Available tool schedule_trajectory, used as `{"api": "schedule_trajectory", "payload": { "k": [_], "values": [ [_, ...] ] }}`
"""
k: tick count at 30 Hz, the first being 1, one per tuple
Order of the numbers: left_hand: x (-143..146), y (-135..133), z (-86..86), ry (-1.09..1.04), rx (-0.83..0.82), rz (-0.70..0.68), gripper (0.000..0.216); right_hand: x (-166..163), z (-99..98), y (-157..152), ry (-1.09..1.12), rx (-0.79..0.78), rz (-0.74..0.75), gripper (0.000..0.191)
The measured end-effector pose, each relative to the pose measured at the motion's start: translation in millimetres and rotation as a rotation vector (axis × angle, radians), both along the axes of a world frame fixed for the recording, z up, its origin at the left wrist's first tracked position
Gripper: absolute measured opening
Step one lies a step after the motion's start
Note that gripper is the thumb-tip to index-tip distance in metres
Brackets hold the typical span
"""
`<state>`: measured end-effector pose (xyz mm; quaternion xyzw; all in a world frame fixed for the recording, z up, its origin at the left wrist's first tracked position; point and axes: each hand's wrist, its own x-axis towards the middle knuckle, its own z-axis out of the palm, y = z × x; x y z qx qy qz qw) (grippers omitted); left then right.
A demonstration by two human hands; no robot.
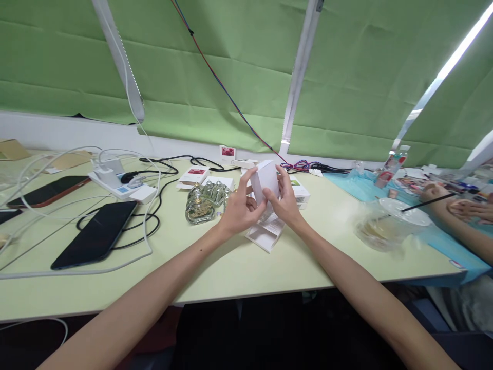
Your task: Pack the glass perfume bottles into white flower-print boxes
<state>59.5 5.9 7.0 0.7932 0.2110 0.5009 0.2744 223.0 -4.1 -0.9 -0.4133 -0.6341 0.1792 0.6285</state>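
Between my two hands, raised over the table, is a small white box [266, 177], tilted, with plain sides facing me. My left hand [241, 208] grips its left side with fingers and thumb. My right hand [285, 200] holds its right side, thumb across the near face. Below them, a white folded carton piece [265, 237] lies on the table. Several glass bottles [200, 205] with metallic tops stand just left of my left hand. Behind them sits a white box with a red picture [195, 174]. Another white box [299, 191] with a green mark rests behind my right hand.
Phones [96, 234], cables and a power strip [115, 182] occupy the left of the table [192, 272]. At right stand a lidded cup with a dark straw [385, 221] and a bottle [395, 164] on a blue sheet [346, 187]. Another person's hands [472, 209] are at far right.
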Motion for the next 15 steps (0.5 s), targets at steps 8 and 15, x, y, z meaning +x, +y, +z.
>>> {"api": "schedule_trajectory", "payload": {
  "k": [8, 15],
  "values": [
    [0.6, 1.5, 5.9, -0.178, -0.189, -0.066, 0.088, -0.1, 2.6, 4.1, 0.194, -0.175, 0.044, 0.088],
    [1.2, 1.5, 7.5, -0.202, -0.183, -0.044, 0.086, 0.4, 5.0, 5.7, 0.319, -0.296, 0.214, 0.089]
  ]
}}
